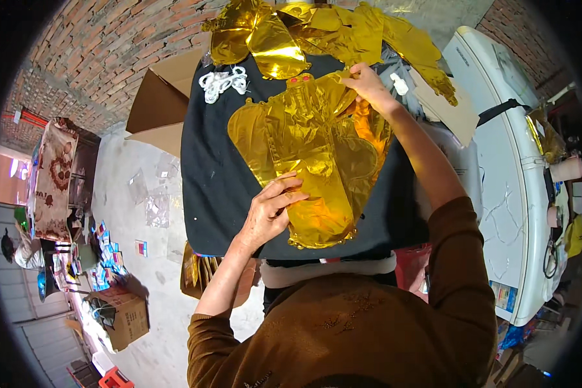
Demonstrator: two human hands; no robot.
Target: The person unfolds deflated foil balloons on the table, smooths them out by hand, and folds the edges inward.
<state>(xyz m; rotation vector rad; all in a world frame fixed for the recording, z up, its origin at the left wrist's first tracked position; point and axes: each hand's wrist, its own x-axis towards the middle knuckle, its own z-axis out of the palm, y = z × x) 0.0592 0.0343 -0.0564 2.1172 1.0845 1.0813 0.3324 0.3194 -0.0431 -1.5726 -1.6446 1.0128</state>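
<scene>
Two hands work one gold foil balloon lying flat on the black-covered table: left hand presses its near edge with bent fingers, right hand pinches its far edge. Beyond it, more gold balloons; left of those, an open cardboard box, contents unseen.

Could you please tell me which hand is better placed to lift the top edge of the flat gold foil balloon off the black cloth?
The right hand, probably: its fingers already pinch the flat gold foil balloon at its top edge, while the left hand rests near the lower end on the black cloth.
</scene>
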